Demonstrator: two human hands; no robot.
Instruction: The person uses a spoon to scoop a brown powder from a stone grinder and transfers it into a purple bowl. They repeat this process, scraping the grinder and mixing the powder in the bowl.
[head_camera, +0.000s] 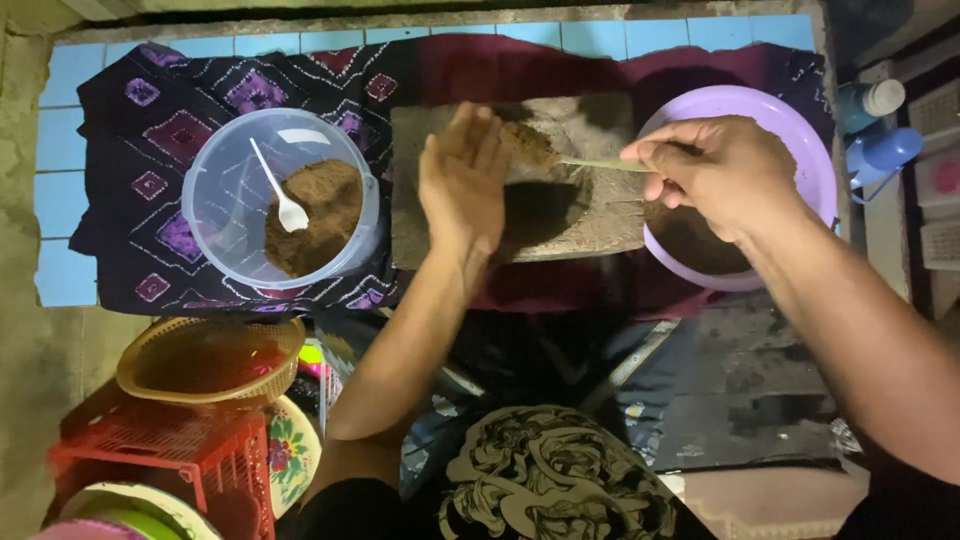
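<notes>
So the person is sitting on the floor over a flat stone slab (600, 215) that lies on a dark patterned cloth (150, 130). The left hand (462, 180) is laid out flat, fingers together and pointing away, and there's a lump of brown paste (528, 143) sitting at the fingertips. The paste looks coarse and crumbly, kind of damp, the colour of ground spice. The right hand (715, 165) is pinched around a thin pale stick (600, 164), maybe a spoon handle, can't really tell, and its far end touches the paste on the left hand's fingers.

Right behind that right hand is a purple bowl (800, 130) with more of the dark brown stuff at the bottom. Over on the left of the slab there's a clear plastic tub (225, 190) holding a heap of the same brown mix with a white spoon (282, 195) stuck in it. Nearer to the person, a woven basket (210, 358) sits on a red crate (170, 450).
</notes>
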